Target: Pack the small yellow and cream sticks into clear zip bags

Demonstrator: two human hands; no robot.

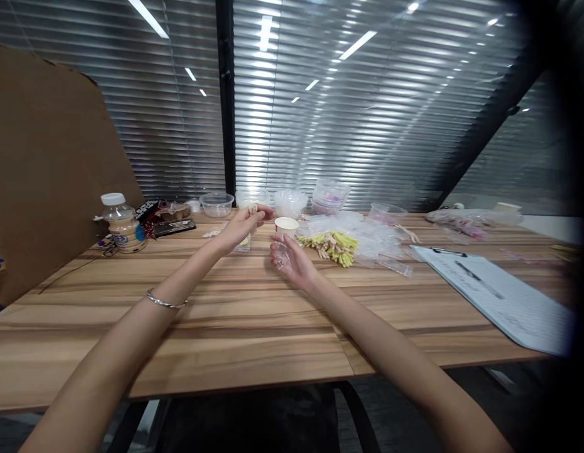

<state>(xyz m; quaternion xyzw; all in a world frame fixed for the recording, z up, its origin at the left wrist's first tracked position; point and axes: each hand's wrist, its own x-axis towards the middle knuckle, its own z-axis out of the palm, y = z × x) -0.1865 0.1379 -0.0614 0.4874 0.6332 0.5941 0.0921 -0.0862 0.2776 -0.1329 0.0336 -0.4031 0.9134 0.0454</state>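
Now right fingers [274, 247] clasp clear plastic [283, 257]; how left fingers [265, 211] close, I cannot tell.

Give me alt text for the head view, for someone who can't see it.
The right hand holds clear plastic near a white cup on a wooden table, the left hand near clear tubs. Yellow pieces lie right of the cup.

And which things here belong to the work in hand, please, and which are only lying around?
Probably in use:
clear plastic, in the right hand
paper cup, near the left hand
yellow-and-beige pieces, nearby

Seemingly just lying about:
bottle
clipboard
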